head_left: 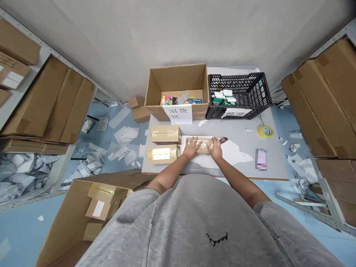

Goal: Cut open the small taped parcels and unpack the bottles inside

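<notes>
Grey sweatshirt point(178, 222) fills the foreground; beyond it, left hand point(191, 147) and right hand point(216, 147) lie flat and open, ungripping, on a shiny-taped cardboard parcel point(204, 145), just right of two taped cartons point(165, 134).

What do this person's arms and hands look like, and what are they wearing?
Both arms are bare below the short sleeves of a loose grey top, which has a dark script mark on the front. The left hand and right hand wear no gloves.
</notes>
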### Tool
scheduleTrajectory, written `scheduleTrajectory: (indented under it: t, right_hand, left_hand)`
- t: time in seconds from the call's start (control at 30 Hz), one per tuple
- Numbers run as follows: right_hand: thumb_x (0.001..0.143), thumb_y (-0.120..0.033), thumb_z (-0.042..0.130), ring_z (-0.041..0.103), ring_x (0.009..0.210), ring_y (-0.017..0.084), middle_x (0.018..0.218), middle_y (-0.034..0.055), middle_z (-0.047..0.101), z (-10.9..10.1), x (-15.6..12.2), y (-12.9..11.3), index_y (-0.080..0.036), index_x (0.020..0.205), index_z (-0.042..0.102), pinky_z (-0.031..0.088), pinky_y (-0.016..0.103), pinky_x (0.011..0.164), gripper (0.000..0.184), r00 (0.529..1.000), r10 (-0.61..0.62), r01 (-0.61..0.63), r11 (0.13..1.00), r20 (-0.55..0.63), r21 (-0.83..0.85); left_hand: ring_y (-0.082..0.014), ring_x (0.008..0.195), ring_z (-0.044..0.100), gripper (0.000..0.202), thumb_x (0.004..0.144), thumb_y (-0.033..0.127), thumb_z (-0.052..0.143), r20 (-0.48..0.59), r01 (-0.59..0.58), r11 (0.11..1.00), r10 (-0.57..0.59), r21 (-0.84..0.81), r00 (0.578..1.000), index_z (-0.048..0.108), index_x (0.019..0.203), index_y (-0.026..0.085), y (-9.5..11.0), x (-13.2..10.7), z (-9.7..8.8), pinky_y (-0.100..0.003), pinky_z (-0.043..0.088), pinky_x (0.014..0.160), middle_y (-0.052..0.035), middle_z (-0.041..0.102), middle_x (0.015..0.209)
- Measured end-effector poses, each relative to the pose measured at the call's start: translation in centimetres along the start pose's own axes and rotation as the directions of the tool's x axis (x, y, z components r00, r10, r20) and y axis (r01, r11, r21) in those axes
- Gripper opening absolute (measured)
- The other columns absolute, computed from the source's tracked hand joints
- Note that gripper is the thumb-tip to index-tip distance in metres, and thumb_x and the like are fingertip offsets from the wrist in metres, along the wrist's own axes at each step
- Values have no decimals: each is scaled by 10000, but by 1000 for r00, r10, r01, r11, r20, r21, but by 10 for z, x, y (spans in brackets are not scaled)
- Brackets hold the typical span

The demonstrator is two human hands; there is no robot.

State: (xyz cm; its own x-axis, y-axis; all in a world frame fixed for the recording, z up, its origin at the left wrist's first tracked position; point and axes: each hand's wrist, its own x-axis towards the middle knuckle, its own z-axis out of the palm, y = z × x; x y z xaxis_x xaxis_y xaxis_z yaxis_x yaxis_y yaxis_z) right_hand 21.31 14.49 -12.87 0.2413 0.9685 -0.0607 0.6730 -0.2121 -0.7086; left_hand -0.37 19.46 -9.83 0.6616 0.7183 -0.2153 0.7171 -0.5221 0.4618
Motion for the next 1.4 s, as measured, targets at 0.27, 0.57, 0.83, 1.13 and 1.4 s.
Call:
scheduleTrajectory:
  t: [0.27, 0.57, 0.83, 1.13, 1.4]
  right_hand:
    - [901, -392, 683, 316, 1561, 273, 1703, 49, 312, -13, -5, 8, -301, 1566, 469, 309, 456, 1270, 704, 965, -166, 152, 985, 205, 84]
    - [960, -442, 580, 500, 1424, 292, 1566, 43, 524, -13, 17, 0, -295, 1413, 611, 420, 465, 1183, 477, 989, -46, 34, 996, 137, 83]
    - [981, -430, 484, 617, 1224, 301, 1382, 87, 643, -1, 48, 14, -252, 1281, 635, 486, 461, 1078, 380, 985, 111, -118, 992, 131, 47]
    - [924, -534, 547, 680, 865, 246, 890, 25, 736, 8, 42, 40, -264, 977, 668, 554, 409, 902, 301, 923, 260, -312, 936, 282, 160]
    - [946, -623, 509, 675, 772, 251, 837, 99, 724, 4, 46, 40, -205, 958, 681, 592, 413, 786, 453, 846, 356, -480, 833, 396, 277]
  left_hand:
    - [-446, 1582, 112, 922, 764, 473, 855, 64, 97, 993, -93, -65, 994, 438, 1582, 396, -8, 23, -28, -627, 16, 1259, -81, 237, 1729]
    - [-376, 1503, 354, 733, 787, 492, 819, 192, 137, 974, -101, -183, 976, 580, 1468, 360, -25, 47, -44, -501, 145, 1263, -83, 469, 1612]
    - [-438, 1608, -19, 1313, 629, 487, 911, 26, 57, 998, -56, -28, 998, 177, 1683, 219, -8, 22, -10, -644, -60, 1259, -185, 92, 1746]
    - [-425, 1611, 17, 1019, 709, 337, 879, 35, 13, 998, -10, -67, 999, 396, 1604, 275, -16, 13, 5, -625, 9, 1268, -164, 213, 1726]
    - [-370, 1395, 506, 680, 787, 678, 777, 150, 62, 984, -36, -169, 988, 684, 1289, 228, -16, 27, -18, -461, 209, 1249, -210, 656, 1326]
